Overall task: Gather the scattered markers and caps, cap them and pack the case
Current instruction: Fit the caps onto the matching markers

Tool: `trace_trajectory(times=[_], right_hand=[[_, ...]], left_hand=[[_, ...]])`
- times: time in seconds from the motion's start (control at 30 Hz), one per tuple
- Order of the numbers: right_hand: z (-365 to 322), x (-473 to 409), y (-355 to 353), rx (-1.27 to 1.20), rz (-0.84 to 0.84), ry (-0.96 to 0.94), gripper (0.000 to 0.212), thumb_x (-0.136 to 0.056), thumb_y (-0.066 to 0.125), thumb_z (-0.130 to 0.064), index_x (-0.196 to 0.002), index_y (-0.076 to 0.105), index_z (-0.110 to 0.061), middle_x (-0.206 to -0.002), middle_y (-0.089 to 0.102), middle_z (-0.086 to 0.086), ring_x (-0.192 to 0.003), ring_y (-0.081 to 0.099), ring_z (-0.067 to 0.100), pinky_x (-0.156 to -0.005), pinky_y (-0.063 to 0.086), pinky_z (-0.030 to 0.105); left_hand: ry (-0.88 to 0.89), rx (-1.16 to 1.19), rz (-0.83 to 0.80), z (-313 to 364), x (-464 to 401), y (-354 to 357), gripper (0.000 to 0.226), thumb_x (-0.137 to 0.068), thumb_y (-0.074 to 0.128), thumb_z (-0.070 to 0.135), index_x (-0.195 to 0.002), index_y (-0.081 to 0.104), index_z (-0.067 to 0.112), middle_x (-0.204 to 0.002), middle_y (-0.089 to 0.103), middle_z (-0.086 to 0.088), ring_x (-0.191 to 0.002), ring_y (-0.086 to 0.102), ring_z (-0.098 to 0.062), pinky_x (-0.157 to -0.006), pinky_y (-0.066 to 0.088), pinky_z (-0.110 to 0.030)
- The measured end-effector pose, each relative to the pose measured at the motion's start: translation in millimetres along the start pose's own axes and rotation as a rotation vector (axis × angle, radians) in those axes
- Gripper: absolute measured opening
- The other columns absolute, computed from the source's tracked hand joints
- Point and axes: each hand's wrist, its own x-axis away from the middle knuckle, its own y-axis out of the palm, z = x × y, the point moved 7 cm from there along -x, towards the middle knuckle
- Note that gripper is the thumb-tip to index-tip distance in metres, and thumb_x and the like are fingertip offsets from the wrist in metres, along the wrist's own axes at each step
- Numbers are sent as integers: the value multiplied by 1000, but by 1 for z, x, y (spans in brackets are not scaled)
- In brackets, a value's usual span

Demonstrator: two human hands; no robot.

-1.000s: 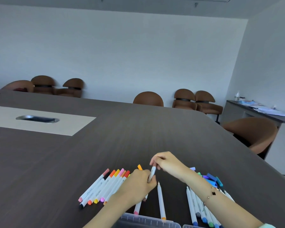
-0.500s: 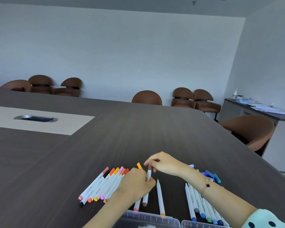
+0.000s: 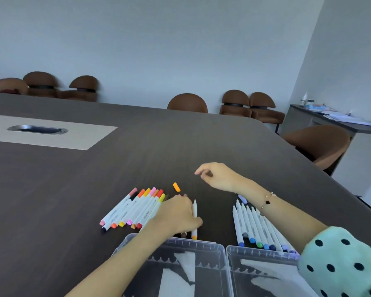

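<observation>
My left hand (image 3: 178, 213) lies low on the dark table, closed over a brown marker (image 3: 183, 234) whose end pokes out below the palm. Beside its thumb lies an uncapped orange-ended marker (image 3: 195, 209). A loose orange cap (image 3: 176, 187) sits just beyond. To the left, a row of capped warm-coloured markers (image 3: 133, 209) lies side by side. My right hand (image 3: 219, 176) hovers above the table, fingers loosely curled, nothing visible in it. Under its forearm lies a row of uncapped blue and green markers (image 3: 253, 226). The clear case (image 3: 174, 243) stands open at the near edge.
A pale inset with a metal cable port (image 3: 38, 129) sits far left on the table (image 3: 180, 146). Brown chairs (image 3: 187, 102) ring the far side, and one (image 3: 317, 144) stands at the right edge. A side counter (image 3: 330, 118) holds papers.
My right hand has let go of the marker's top and lifted away to the right. My left hand has lowered the brown marker onto the table beside the other markers.
</observation>
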Motion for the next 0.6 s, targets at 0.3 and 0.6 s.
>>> trace_trajectory(times=[0.3, 0.6], right_hand=[[-39, -32, 55, 487, -171, -348, 40, -92, 51, -1, -127, 60, -20, -132, 54, 0, -121, 46, 18, -92, 48, 36], [6, -41, 51, 277, -131, -139, 22, -92, 58, -14, -111, 68, -16, -82, 47, -10, -86, 52, 14, -84, 43, 26]], left_hand=[[-64, -27, 88, -12, -1, -5, 30, -83, 54, 43, -88, 58, 14, -58, 43, 6, -59, 51, -10, -47, 31, -19], [-140, 243, 95, -36, -5, -26, 38, -83, 55, 37, -55, 41, 16, -53, 42, 1, -49, 42, -10, -49, 34, -22]])
